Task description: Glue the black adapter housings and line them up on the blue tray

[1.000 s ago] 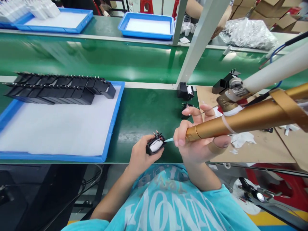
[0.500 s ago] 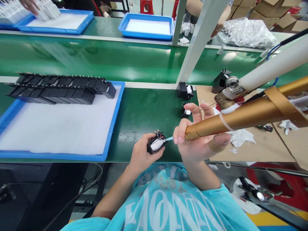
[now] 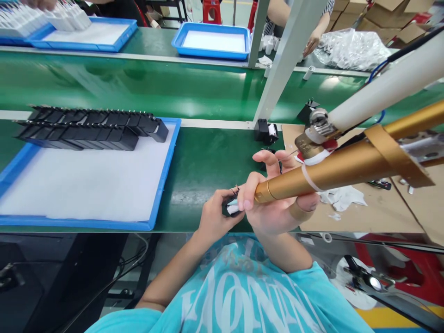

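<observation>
Green bench [image 3: 204,155], hands [image 3: 214,215] at blk case [image 3: 228,207] (nozzle [image 3: 233,202] prob. inside).

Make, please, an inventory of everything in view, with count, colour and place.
held housing: 1, black and white, left hand
gold tube: 1, gold, right hand
pipe: 1, white, upper right
tray housings: two packed rows, black, near tray
near tray: 1, blue, left
loose housings: at least 3, black, beyond right hand
crumpled paper: some, white, brown board
far trays: at least 3, blue, far bench
white parts: many, white, top left
plastic bag: 1, clear, top right
boxes: several, brown, behind plastic bag
co-workers' hands: at least 2, far bench
left hand: 1, bare, centre
right hand: 1, bare, around gold tube
shirt: 1, turquoise, bottom
</observation>
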